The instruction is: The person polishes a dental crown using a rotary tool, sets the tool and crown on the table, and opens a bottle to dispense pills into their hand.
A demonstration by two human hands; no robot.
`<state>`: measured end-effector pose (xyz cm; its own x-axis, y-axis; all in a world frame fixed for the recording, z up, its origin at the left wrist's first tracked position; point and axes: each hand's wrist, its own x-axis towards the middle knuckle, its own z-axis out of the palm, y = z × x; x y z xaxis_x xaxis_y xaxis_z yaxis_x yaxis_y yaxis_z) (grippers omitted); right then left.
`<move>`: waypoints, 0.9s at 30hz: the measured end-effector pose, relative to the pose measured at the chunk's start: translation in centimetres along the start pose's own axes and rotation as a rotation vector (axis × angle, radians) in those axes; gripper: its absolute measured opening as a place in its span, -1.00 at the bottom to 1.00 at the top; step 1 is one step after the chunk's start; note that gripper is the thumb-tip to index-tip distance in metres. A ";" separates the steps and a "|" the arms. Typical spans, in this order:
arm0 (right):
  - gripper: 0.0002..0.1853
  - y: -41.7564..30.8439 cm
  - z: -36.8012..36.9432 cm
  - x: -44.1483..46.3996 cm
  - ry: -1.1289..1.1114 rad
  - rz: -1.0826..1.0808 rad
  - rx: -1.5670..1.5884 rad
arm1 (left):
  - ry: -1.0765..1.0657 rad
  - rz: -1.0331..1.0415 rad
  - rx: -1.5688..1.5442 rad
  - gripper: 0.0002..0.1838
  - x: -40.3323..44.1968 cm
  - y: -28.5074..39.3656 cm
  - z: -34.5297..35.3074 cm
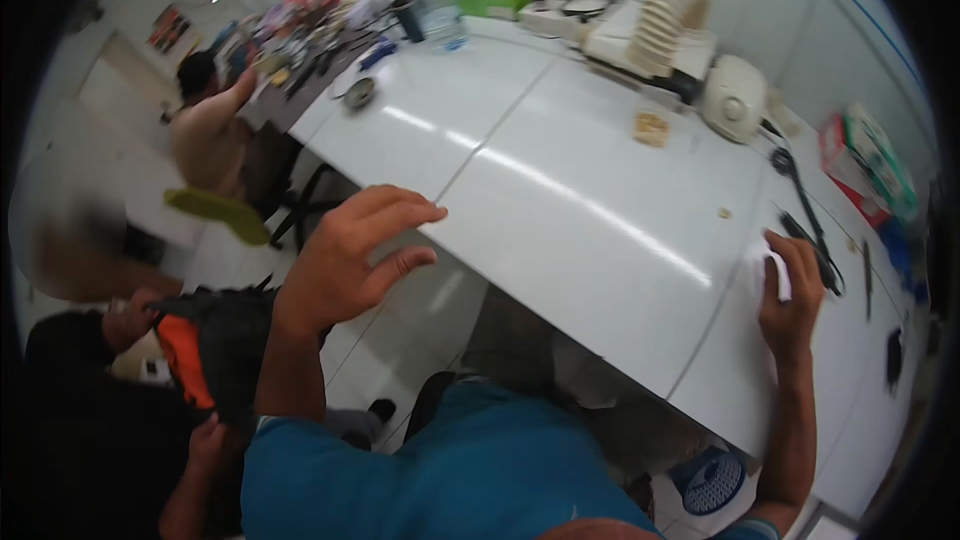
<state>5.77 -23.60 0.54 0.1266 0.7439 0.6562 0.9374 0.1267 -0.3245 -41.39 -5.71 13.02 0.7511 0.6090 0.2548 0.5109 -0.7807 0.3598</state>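
My left hand (345, 255) is raised in the air beside the near edge of the white table (560, 230). Its thumb and fingers are apart, with nothing between them. Over the right part of the table, my right hand (793, 290) is closed on a small white piece (779, 275) that looks like folded paper or tissue; the fingers cover part of it. Just beyond that hand lies a black-handled tool (808, 250) with a cord. A small tan crumb-like bit (725, 212) lies on the tabletop farther in.
A beige device with a ribbed hose (672, 25), a rounded cream unit (735, 98) and a water bottle (435, 10) stand along the back. A round metal tin (358, 93) sits near the left edge. Other people are at left, one holding a dark bag (235, 340).
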 end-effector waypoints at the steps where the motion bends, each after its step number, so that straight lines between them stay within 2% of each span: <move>1: -0.57 1.0 -0.1 -0.7 -0.057 0.002 0.025 | 0.099 -0.131 0.112 -0.64 -3.2 -0.7 -2.8; 2: -0.56 1.8 0.2 -1.1 -0.066 -0.035 -0.030 | 0.200 -0.247 0.276 -0.69 -6.3 -0.8 -5.6; 4: -0.55 3.5 0.9 -1.7 -0.096 -0.173 -0.115 | 0.370 -0.621 0.509 -0.75 -13.6 -2.1 -10.3; 5: -0.54 4.0 1.5 -2.2 -0.128 -0.196 -0.138 | 0.378 -0.634 0.727 -0.78 -18.2 -3.9 -12.6; 6: -0.54 4.7 1.8 -2.2 -0.156 -0.227 -0.183 | 0.365 -0.798 0.851 -0.80 -22.5 -5.0 -14.0; 8: -0.53 6.7 2.2 -2.1 -0.143 -0.246 -0.239 | 0.265 -1.141 0.889 -0.81 -27.2 -4.7 -14.8; 11: -0.47 7.5 2.9 -1.4 -0.111 -0.305 -0.293 | 0.366 -1.230 0.924 -0.77 -31.5 -6.2 -14.6; 12: -0.43 6.9 3.1 -1.3 -0.092 -0.338 -0.299 | 0.345 -1.290 0.802 -0.74 -33.1 -7.9 -15.3; 13: -0.40 5.5 2.9 -0.9 -0.061 -0.353 -0.284 | 0.178 -1.094 0.703 -0.76 -37.4 -11.7 -16.7; 14: -0.37 4.0 2.5 -0.6 -0.035 -0.344 -0.275 | 0.099 -1.037 0.494 -0.83 -41.7 -16.6 -17.6; 15: -0.37 2.2 2.9 0.2 0.003 -0.306 -0.184 | 0.028 -0.984 0.382 -0.80 -43.5 -21.3 -18.3; 19: -0.58 0.6 1.9 1.2 0.045 -0.322 -0.206 | -0.194 -0.821 0.265 -0.68 -43.6 -35.6 -23.3; 24: -0.61 2.5 0.3 -0.3 0.117 -0.246 -0.339 | -0.372 -0.583 0.210 -0.51 -38.6 -45.3 -29.1; 27: -0.58 3.0 0.9 -0.4 0.149 -0.225 -0.403 | -0.481 -0.564 0.052 -0.63 -36.0 -45.5 -28.8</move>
<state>8.26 -22.91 -1.32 -0.0767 0.6213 0.7798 0.9941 -0.0124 0.1076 -103.68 11.94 13.33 0.4631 0.8000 -0.3813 0.8832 -0.3806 0.2742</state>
